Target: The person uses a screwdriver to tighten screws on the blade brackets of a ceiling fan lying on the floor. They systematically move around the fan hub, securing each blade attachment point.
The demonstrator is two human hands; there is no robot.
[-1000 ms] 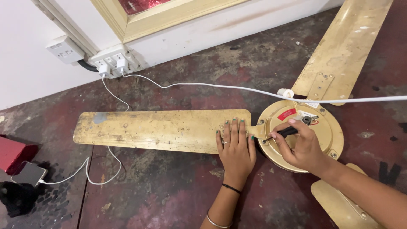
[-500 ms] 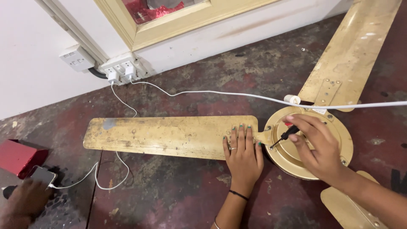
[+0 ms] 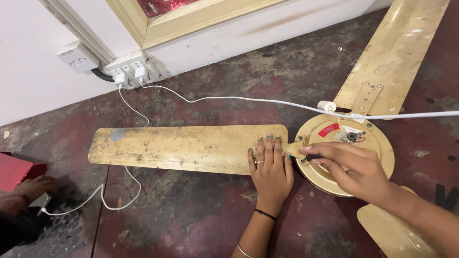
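A gold ceiling fan lies on the dark red floor, its round hub facing up. My left hand lies flat, palm down, on the inner end of the long left blade, holding nothing. My right hand reaches across the hub and is closed around a dark-handled screwdriver. The tool's tip is at the bracket where that blade meets the hub, just right of my left fingers. A bracelet and a black band are on my left wrist.
Two more blades run to the upper right and lower right. A white cable runs from wall sockets across the hub. Another person's hand rests at the far left by a red box.
My right hand with the screwdriver has shifted from the hub's middle to its left edge at the blade bracket. My left hand stays on the blade. Another person's hand has come in at the left.
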